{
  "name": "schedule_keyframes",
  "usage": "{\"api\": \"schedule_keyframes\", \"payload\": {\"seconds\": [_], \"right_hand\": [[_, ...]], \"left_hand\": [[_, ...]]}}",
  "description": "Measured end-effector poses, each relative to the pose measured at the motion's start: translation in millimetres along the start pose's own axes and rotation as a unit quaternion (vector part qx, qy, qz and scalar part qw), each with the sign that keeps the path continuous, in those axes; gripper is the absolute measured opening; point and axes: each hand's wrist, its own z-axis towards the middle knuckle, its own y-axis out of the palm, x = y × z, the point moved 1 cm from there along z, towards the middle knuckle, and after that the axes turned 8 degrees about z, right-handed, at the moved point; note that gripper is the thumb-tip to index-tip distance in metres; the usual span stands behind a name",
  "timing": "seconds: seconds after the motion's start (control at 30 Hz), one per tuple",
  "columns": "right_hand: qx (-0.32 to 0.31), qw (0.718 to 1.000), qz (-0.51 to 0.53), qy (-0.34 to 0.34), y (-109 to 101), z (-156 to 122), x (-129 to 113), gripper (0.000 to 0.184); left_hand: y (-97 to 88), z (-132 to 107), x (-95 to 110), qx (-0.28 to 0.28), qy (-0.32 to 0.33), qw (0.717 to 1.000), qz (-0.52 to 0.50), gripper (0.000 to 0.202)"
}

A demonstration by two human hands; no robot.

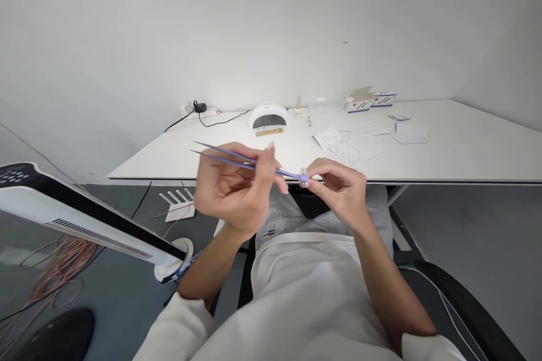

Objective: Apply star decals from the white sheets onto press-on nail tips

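My left hand (237, 189) is closed around a pair of thin purple tweezers (237, 159), whose tips point right. My right hand (339, 186) pinches a small clear nail tip (304, 175) between thumb and fingers. The tweezer tips meet this small piece between the two hands. Both hands hover over my lap, in front of the white table's (466, 152) near edge.
On the table stand a white nail lamp (269, 116), a small wooden strip (269, 132), a little bottle (298, 105), sheets of paper (351, 144) and small boxes (368, 100). A white device (84, 217) juts in at left. Cables (55, 265) lie on the floor.
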Motion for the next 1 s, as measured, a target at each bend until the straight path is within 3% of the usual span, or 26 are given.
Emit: {"api": "schedule_keyframes", "payload": {"seconds": [0.1,0.43,0.77,0.87,1.0], "right_hand": [[-0.004,1.000,-0.022,-0.008,-2,0,0,0.017],[0.043,0.998,0.045,0.008,-3,2,-8,0.015],[0.079,0.994,0.059,0.051,-9,3,-9,0.010],[0.093,0.992,-0.010,0.084,-18,6,6,0.007],[0.098,0.973,-0.145,0.150,-44,11,44,0.022]], "left_hand": [[-0.5,-2,0,-0.029,-0.003,0.999,0.013,0.019],[-5.3,15,-10,-0.004,0.006,0.999,0.050,0.020],[-2.1,13,-9,-0.023,0.020,0.997,0.066,0.020],[-2.9,14,-10,-0.029,0.019,0.996,0.081,0.020],[-4.9,15,-9,-0.037,0.013,0.994,0.098,0.020]]}}
